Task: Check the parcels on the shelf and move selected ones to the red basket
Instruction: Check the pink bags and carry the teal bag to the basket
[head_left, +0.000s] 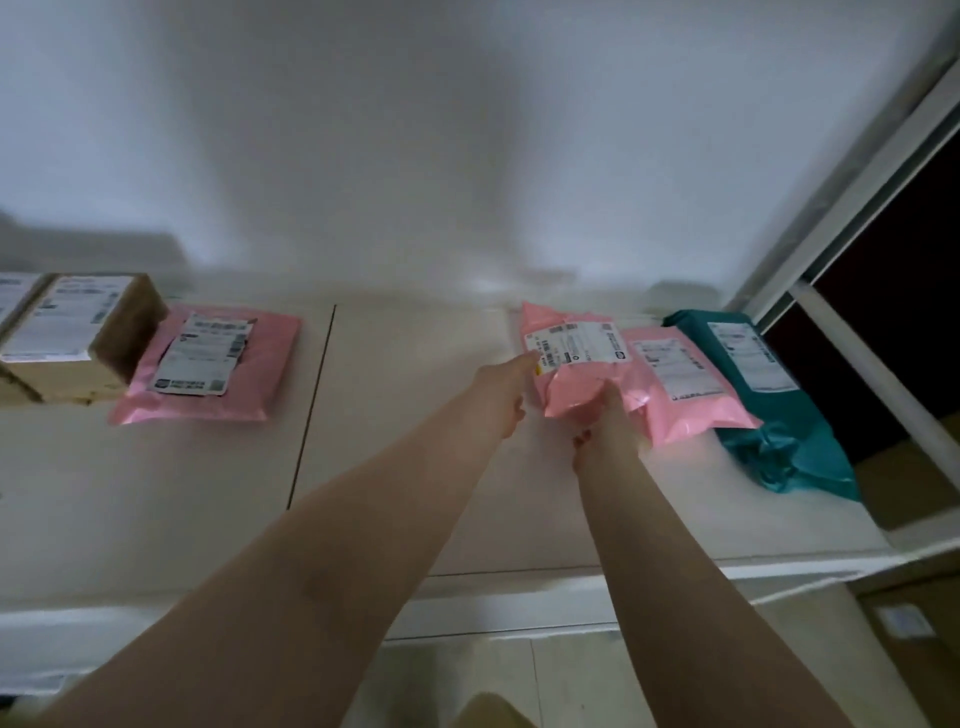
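Observation:
A small pink parcel (569, 358) with a white label is tilted up off the white shelf (405, 415), right of centre. My left hand (506, 387) grips its left edge near the label. My right hand (608, 421) holds its near end from below, fingers hidden under the bag. Just to its right lies a second pink parcel (680, 384), and beyond that a teal parcel (763, 395). At the left lie another pink parcel (208, 364) and a brown cardboard box (83, 338). No red basket is in view.
The white wall rises behind the shelf. A white frame (852, 208) and a dark opening stand at the right end. The shelf's front edge (519, 587) runs below my forearms, with tiled floor beneath. The picture is blurred.

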